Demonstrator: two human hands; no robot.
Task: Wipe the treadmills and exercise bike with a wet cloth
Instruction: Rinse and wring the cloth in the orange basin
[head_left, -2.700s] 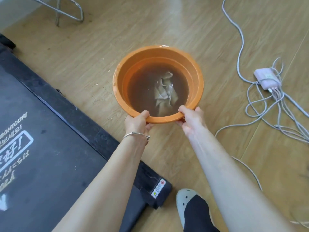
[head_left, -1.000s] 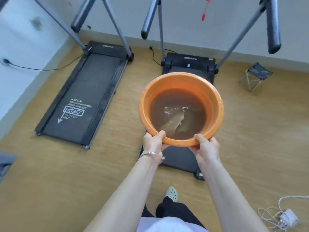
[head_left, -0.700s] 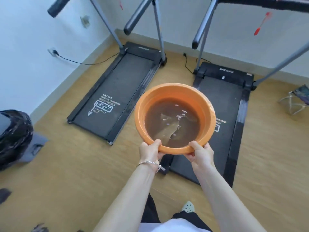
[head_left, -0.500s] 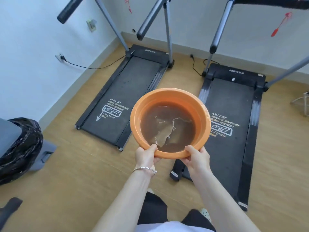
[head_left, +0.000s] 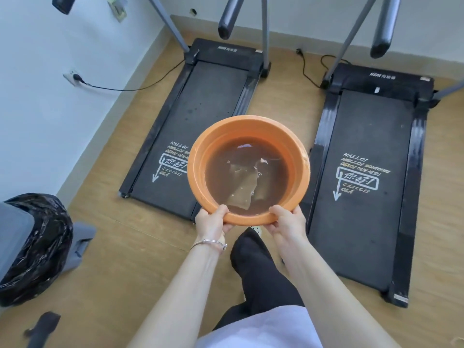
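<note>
I carry an orange basin (head_left: 198,151) of brownish water in front of me, above the floor. A pale cloth (head_left: 242,187) lies sunk in the water. My left hand (head_left: 211,223) grips the near rim on the left, thumb over the edge. My right hand (head_left: 288,222) grips the near rim on the right the same way. Two black treadmills lie flat on the wooden floor: the left treadmill (head_left: 200,109) partly behind the basin, the right treadmill (head_left: 371,172) beside it.
Grey uprights with black foam handles (head_left: 227,23) rise from both treadmills near the far wall. A bin lined with a black bag (head_left: 32,244) stands at the left. A power cable (head_left: 125,89) runs from a wall socket to the left treadmill.
The basin has been lifted off the floor and carried along. The view has swung so both treadmills now lie straight ahead, nearer. Both hands keep their grip on the rim.
</note>
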